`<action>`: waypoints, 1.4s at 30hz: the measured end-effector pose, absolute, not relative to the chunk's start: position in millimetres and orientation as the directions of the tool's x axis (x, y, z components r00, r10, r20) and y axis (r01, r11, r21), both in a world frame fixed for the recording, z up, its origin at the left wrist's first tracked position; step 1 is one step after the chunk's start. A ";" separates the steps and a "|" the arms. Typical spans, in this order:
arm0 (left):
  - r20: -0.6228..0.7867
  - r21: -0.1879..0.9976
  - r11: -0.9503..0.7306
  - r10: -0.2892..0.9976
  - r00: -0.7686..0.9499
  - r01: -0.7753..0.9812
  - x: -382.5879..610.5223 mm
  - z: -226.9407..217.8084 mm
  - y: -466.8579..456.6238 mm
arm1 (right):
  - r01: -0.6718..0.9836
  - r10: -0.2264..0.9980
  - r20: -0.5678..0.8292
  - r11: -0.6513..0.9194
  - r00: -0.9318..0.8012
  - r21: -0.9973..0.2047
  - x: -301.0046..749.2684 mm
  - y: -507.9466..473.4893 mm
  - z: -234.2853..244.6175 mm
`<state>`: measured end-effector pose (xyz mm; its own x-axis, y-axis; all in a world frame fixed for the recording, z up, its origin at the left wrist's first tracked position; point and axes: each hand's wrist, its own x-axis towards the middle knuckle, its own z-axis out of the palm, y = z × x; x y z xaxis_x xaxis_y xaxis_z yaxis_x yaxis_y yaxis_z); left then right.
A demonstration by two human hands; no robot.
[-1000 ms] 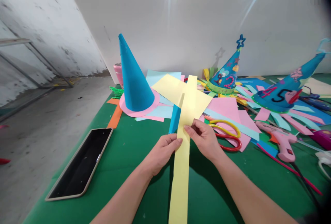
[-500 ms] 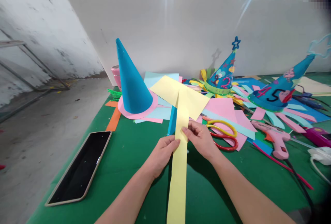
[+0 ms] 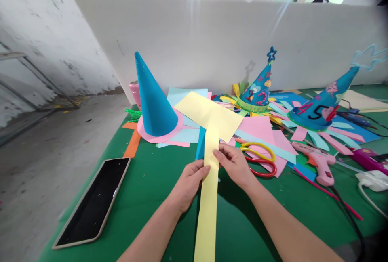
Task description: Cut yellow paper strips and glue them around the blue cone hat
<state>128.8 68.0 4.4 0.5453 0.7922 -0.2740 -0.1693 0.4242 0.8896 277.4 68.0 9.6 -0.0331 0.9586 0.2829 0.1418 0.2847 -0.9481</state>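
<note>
Here we are at the green table (image 3: 145, 209), and we have both hands on the yellow paper strip (image 3: 207, 209), which runs from the bottom edge of our view straight up between them. Our left hand (image 3: 189, 181) pinches its left edge, thumb laid on the upper face, the other fingers tucked at the side and partly hidden. And there's our right hand (image 3: 235, 163), a touch farther from us, thumb pressed on the right edge with fingers curled behind; we can't tell how deep they reach under it. Both grips are closed to the paper's thickness, and the strip lies right in them, a long part on our side and a shorter part beyond. Just past the thumbs its far end comes up against a wide yellow sheet (image 3: 194, 106), so alike in colour that we can't tell whether they touch. A blue piece (image 3: 200, 145) peeks out on the left of the strip, just beyond our left hand. Over by our right hand sit the scissors (image 3: 257, 160), yellow and red handles toward us, with the pink glue gun (image 3: 324, 167) farther right. Left of centre stands the blue cone (image 3: 156, 104) on its pink brim (image 3: 145, 136), and nearer us lies the phone (image 3: 93, 201).
</note>
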 end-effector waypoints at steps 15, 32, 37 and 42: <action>-0.272 0.890 0.416 0.814 0.513 -0.187 128.7 4.4 65.1 | 0.252 0.956 0.294 0.282 0.012 -0.926 273.2 63.5 4.0; -0.310 0.796 0.504 0.816 0.487 -0.337 129.3 9.0 66.8 | 0.735 0.944 0.284 0.072 0.167 -0.674 342.1 56.4 9.4; -0.293 0.760 0.520 0.809 0.509 -0.389 129.0 15.2 64.8 | 0.896 0.960 0.242 -0.018 0.140 -0.444 379.2 45.7 -4.6; -0.219 0.742 0.517 0.789 0.574 -0.426 125.9 17.0 64.8 | 0.933 0.980 0.170 -0.033 0.100 -0.358 385.9 58.4 -6.8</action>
<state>125.9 64.8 17.0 0.5741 0.7889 -0.2194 -0.4263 0.5168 0.7424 385.9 58.4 -6.8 0.0995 0.9804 0.1703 0.9332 -0.0326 -0.3578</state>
